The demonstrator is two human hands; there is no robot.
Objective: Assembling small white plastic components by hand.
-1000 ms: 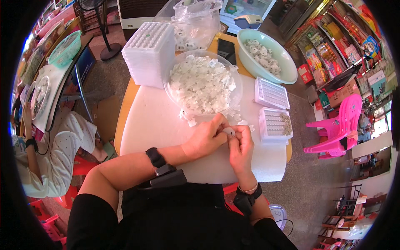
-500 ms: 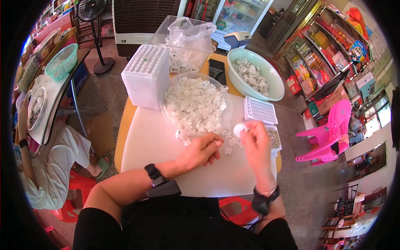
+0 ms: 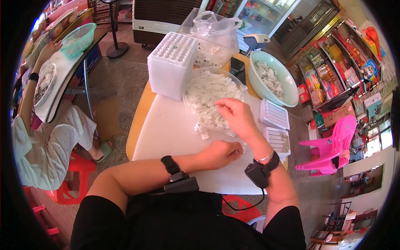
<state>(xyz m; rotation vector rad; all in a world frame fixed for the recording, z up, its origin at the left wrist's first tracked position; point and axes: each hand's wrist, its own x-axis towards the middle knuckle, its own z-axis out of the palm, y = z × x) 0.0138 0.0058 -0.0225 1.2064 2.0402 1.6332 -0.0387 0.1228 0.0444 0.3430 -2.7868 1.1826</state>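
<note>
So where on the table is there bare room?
On the sheet: its left part, between tray stack and left forearm, and a near strip between left hand and shirt. Crowded: the far half with bowl, basin and bag; right edge with trays.

To our left we see another person [image 3: 35, 162] in pale dotted trousers [image 3: 71, 137] and a green slipper [image 3: 105, 151], seated on a red stool [image 3: 79, 166] beside a side table [image 3: 68, 70] that carries a green mesh basket [image 3: 79, 39]. Farther ahead we make out a round black stand base [image 3: 117, 50], a dark-and-white appliance [image 3: 162, 18] on castors and a glass-fronted fridge [image 3: 266, 16]. On our right we have bright pink plastic chairs [image 3: 342, 133], with shelves [image 3: 331, 62] of colourful packaged goods and a cardboard box [image 3: 338, 114] beyond them.
</note>
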